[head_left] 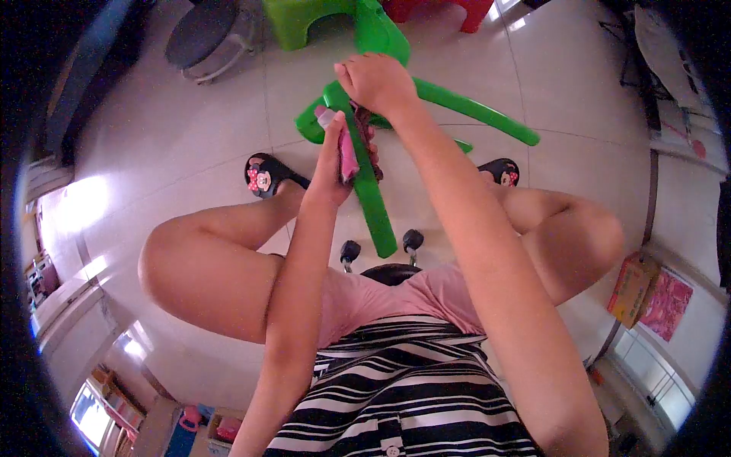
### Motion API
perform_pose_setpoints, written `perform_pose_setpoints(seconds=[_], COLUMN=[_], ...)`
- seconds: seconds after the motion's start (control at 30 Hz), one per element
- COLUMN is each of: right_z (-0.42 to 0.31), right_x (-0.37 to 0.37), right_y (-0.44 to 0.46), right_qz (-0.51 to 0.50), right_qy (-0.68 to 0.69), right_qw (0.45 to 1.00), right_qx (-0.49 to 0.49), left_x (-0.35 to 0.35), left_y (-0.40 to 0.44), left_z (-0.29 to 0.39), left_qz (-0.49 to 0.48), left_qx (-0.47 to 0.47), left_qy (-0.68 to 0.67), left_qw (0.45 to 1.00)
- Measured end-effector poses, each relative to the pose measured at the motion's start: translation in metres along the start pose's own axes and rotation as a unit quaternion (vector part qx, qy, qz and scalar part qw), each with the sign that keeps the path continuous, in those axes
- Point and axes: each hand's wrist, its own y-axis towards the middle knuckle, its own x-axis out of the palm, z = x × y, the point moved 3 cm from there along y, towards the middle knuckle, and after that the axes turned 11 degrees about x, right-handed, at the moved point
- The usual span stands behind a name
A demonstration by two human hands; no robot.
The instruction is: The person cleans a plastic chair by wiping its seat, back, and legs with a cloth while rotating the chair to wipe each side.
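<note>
A green plastic chair lies tipped over on the floor before me, its legs sticking out. One green leg points toward my lap. My left hand is closed round a pink squeeze tube with a pale cap, its fingers also reaching around that leg. Above it, my right hand is closed at the leg's far end, on a crumpled dark reddish-brown cloth. The cloth lies along the leg's right side and hangs down behind my left fingers. My right fingertips are partly hidden.
Behind the chair stand a light green stool and a red stool. A round grey stool is at upper left. Wheeled casters sit under my seat. A cardboard box rests at the right.
</note>
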Motion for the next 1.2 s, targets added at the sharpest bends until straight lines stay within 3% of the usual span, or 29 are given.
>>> perform_pose_setpoints(seconds=[0.13, 0.7, 0.93, 1.2], right_z=[-0.003, -0.003, -0.004, -0.007], right_x=[0.000, 0.008, 0.005, 0.000], right_y=[-0.003, -0.006, -0.007, -0.009], right_qz=[0.031, 0.001, -0.013, -0.031], right_qy=[0.014, 0.019, 0.035, 0.022], right_qw=[0.999, 0.999, 0.999, 0.999], right_qx=[-0.014, -0.042, -0.005, -0.004], left_x=[-0.002, 0.003, 0.003, 0.006], left_y=[-0.004, -0.039, -0.090, -0.120], left_z=[-0.008, -0.041, -0.081, -0.096], left_qz=[0.021, 0.025, 0.010, 0.016], left_qx=[-0.007, 0.023, -0.051, -0.050], left_qy=[-0.033, -0.050, -0.073, -0.091], left_qw=[0.999, 0.998, 0.996, 0.994])
